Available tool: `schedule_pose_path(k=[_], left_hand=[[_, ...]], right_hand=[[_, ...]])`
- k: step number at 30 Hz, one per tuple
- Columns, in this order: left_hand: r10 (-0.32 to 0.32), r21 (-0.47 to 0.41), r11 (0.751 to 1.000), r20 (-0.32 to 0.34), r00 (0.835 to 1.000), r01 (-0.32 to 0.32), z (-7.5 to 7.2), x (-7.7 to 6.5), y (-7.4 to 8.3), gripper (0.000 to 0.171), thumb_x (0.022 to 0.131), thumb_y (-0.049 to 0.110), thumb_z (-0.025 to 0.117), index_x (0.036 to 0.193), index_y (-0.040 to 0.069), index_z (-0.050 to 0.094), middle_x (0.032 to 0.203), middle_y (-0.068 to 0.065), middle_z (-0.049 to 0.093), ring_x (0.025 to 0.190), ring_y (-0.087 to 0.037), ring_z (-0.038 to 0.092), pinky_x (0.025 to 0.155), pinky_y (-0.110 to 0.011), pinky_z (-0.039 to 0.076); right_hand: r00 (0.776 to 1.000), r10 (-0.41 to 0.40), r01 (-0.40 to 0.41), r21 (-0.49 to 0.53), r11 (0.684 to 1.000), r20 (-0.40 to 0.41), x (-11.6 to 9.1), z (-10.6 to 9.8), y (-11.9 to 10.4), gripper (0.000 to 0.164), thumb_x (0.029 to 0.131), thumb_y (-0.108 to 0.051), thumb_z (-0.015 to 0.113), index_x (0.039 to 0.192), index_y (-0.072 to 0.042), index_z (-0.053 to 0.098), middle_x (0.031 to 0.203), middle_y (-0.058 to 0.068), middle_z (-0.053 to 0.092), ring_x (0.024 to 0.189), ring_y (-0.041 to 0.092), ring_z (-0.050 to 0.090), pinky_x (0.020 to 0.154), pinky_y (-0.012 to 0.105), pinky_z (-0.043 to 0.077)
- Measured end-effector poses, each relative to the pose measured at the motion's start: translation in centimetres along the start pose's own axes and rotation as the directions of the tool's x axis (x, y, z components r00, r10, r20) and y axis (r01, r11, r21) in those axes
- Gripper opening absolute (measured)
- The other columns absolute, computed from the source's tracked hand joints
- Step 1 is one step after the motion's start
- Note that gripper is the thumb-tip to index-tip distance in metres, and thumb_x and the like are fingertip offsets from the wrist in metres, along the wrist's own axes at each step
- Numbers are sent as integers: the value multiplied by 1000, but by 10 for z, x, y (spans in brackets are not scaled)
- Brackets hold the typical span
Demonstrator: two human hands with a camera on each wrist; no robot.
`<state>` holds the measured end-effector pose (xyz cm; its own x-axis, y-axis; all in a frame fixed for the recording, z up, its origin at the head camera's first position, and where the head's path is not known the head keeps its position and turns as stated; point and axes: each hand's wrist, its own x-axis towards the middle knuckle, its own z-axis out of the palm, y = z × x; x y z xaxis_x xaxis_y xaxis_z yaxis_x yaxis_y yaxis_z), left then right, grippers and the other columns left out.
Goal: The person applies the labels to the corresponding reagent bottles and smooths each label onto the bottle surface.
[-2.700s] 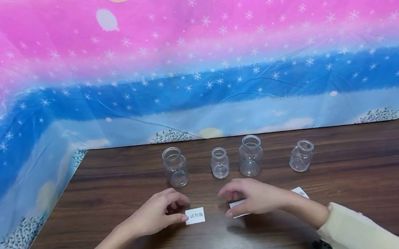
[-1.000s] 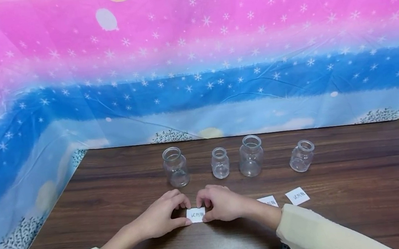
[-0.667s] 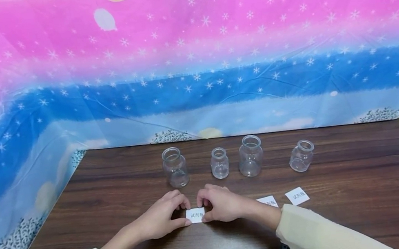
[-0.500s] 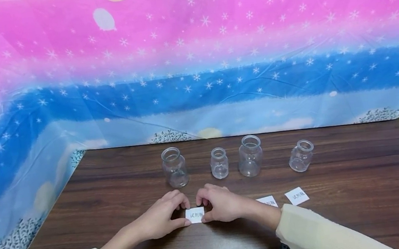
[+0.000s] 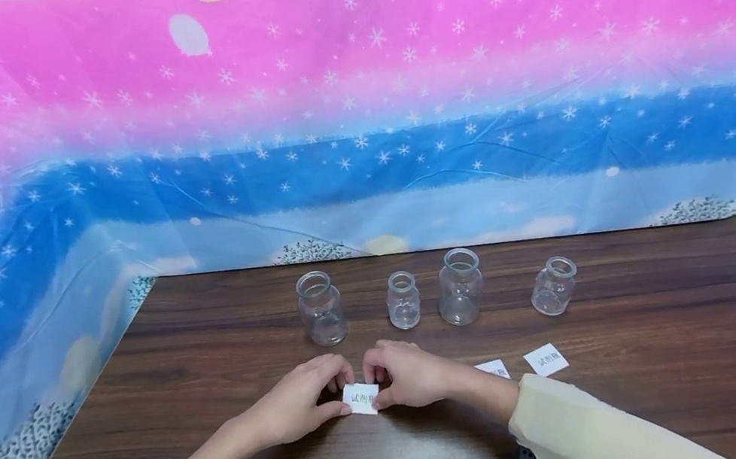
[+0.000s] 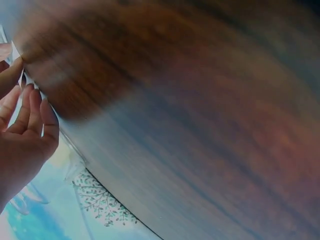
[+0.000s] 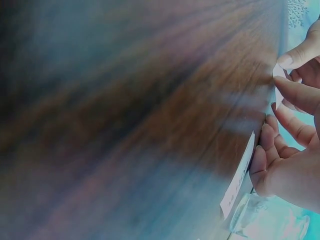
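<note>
A small white paper label [image 5: 360, 398] with printed black characters is between the two hands near the middle of the table. My left hand [image 5: 304, 399] pinches its left edge, thumb in front and curled fingers behind. At the opposite edge, my right hand [image 5: 408, 376] pinches it the same way, the thumb covering part of the last character. The label looks slightly tilted. In the right wrist view its pale edge [image 7: 279, 75] shows between the fingertips. Two more labels lie to the right: one [image 5: 493, 370] partly hidden by the right forearm, the other [image 5: 546, 360] fully visible.
Several clear glass jars without lids stand in a row behind the hands: a large one [image 5: 323, 314], a small one [image 5: 404, 307], another large one [image 5: 461, 294] and a small one [image 5: 554, 290] farther right. A patterned cloth [image 5: 360, 162] hangs behind the dark wooden table [image 5: 659, 332].
My right hand has come left from over another label to the middle label, and my left hand has closed in on it. In the last half second the label has tilted slightly.
</note>
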<state>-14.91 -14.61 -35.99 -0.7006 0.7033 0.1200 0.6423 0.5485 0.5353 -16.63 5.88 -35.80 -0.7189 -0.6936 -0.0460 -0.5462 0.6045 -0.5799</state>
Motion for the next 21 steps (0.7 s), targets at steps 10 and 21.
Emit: schedule_pose_path(k=[10, 21], left_hand=[[-17, -91, 996, -21, 1000, 15, 1, 2, 0, 17, 79, -1, 67, 86, 9, 56, 81, 5, 54, 73, -5, 52, 63, -22, 46], [-74, -215, 974, -1, 997, 72, -19, 6, 15, 7, 82, 2, 64, 81, 7, 60, 72, 6, 60, 67, -3, 55, 61, -23, 46]], right_hand=[[999, -26, 22, 166, 986, 19, 0, -3, -3, 19, 73, 4, 70, 74, -7, 53, 65, -4, 50, 60, 5, 46, 57, 20, 39], [995, -97, 87, 380, 921, 9, -7, -14, -4, 14, 76, 11, 62, 78, -1, 55, 61, 5, 59, 56, 16, 57, 54, 21, 45]])
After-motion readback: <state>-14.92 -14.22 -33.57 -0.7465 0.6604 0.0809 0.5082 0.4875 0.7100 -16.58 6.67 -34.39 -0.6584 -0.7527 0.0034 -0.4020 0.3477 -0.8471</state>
